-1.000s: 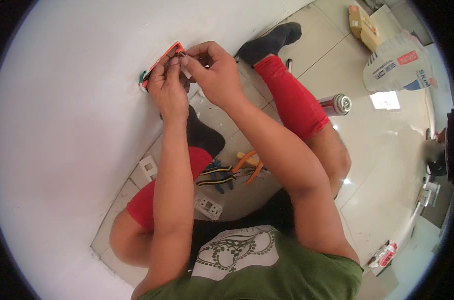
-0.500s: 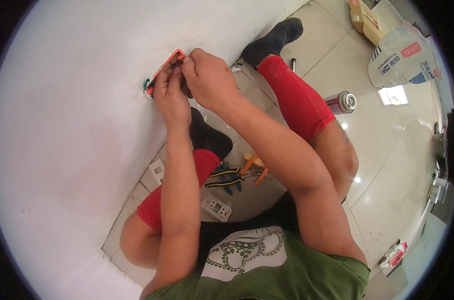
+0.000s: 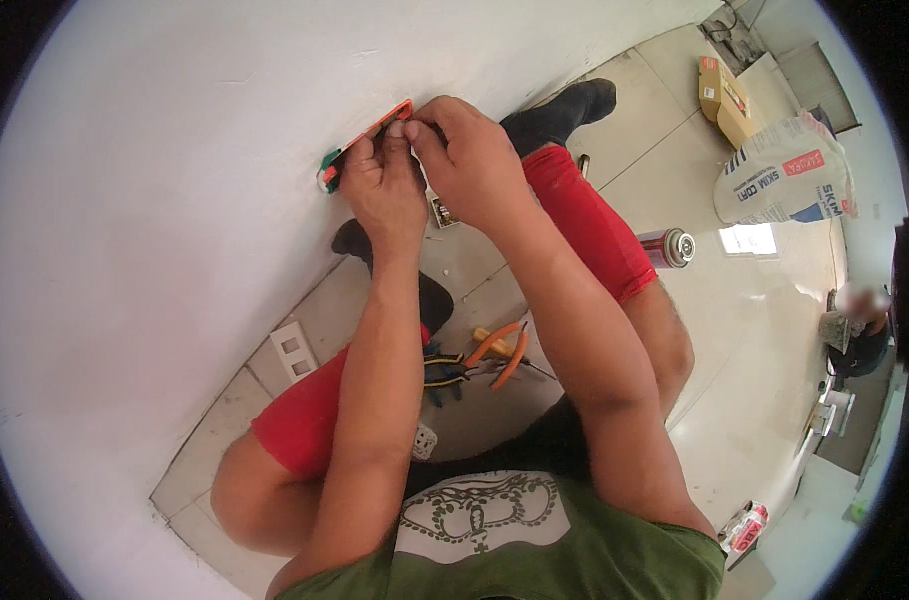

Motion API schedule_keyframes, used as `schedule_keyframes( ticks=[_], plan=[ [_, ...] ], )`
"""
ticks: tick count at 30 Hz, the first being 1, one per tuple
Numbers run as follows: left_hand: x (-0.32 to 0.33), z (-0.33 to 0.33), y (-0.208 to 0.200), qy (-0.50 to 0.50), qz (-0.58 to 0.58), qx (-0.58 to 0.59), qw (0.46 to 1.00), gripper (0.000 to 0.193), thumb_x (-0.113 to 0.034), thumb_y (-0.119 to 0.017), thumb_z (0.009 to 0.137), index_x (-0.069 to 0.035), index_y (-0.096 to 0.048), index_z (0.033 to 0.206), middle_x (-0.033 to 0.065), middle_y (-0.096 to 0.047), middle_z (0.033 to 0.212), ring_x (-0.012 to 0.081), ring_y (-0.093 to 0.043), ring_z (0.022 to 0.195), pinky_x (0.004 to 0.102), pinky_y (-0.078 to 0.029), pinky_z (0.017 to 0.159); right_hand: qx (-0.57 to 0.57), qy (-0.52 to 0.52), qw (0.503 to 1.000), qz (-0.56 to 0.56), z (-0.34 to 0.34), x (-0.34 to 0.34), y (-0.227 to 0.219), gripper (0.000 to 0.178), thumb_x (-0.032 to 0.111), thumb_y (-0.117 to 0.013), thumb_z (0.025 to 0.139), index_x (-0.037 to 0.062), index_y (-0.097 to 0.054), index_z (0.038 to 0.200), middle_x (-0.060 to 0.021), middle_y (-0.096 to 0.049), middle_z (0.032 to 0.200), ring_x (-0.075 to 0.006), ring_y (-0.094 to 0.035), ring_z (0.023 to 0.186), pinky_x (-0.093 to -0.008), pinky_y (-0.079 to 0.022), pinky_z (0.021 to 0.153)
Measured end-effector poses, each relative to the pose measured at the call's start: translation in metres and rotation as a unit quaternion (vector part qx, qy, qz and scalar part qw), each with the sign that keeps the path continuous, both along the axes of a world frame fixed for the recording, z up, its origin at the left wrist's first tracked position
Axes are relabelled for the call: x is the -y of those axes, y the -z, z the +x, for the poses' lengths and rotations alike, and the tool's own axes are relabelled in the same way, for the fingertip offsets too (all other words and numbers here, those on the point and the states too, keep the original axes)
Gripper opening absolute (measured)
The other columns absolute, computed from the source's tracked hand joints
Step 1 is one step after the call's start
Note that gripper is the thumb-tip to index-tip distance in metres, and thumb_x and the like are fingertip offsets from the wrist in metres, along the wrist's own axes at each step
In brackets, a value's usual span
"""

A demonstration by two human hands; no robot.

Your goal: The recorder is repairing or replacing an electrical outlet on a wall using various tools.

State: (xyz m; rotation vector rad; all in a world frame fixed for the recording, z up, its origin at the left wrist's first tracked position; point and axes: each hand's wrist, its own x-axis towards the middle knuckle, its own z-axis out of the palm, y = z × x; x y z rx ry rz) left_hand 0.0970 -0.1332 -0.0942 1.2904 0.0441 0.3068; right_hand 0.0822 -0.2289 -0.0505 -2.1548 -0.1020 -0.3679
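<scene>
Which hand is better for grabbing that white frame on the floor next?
Probably the left hand: it's nearer the white frame, and the right hand would likely have to cross the left arm.

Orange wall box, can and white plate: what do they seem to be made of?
Orange wall box: probably plastic, smooth-looking, by its even colour and thin rim. Can: likely metal, glossy; its silvery end shines. White plate: probably plastic; smooth, even face with neat square openings, gloss unclear.
</scene>
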Motion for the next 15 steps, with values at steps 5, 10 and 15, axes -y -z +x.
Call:
schedule_keyframes(
  ticks=[5, 10, 15],
  plan=[
    [-0.001, -0.002, -0.010, -0.047, 0.074, 0.012, 0.996, 0.018, -0.010, -0.064, 0.100, 0.002, -0.073, 0.109, 0.0069, -0.073, 0.091, 0.0131, -0.066, 0.081, 0.0269, -0.054, 0.075, -0.076, 0.062, 0.995, 0.017, 0.004, -0.015, 0.001, 0.036, 0.030, -0.053, 0.100, -0.0043, -0.064, 0.099, -0.0262, -0.067, 0.095, -0.0445, -0.065, 0.094, -0.0502, -0.051, 0.083],
    [-0.002, -0.002, -0.011, -0.010, 0.028, -0.048, 0.998, 0.015, -0.007, -0.063, 0.100, 0.002, -0.073, 0.107, 0.0009, -0.069, 0.081, 0.0038, -0.051, 0.059, 0.0216, -0.039, 0.050, -0.112, 0.043, 0.980, 0.161, 0.006, -0.008, 0.012, 0.037, 0.031, -0.052, 0.101, -0.0048, -0.062, 0.098, -0.0275, -0.067, 0.095, -0.0444, -0.065, 0.094, -0.0493, -0.051, 0.082],
    [-0.005, -0.001, -0.013, -0.025, 0.066, -0.008, 0.997, 0.018, -0.010, -0.061, 0.102, 0.001, -0.072, 0.109, -0.0004, -0.065, 0.078, 0.0038, -0.047, 0.055, 0.0228, -0.037, 0.047, -0.044, 0.055, 0.995, 0.073, -0.005, -0.006, 0.005, 0.039, 0.031, -0.052, 0.101, -0.0053, -0.064, 0.094, -0.0275, -0.067, 0.094, -0.0441, -0.066, 0.091, -0.0474, -0.052, 0.081]
  ],
)
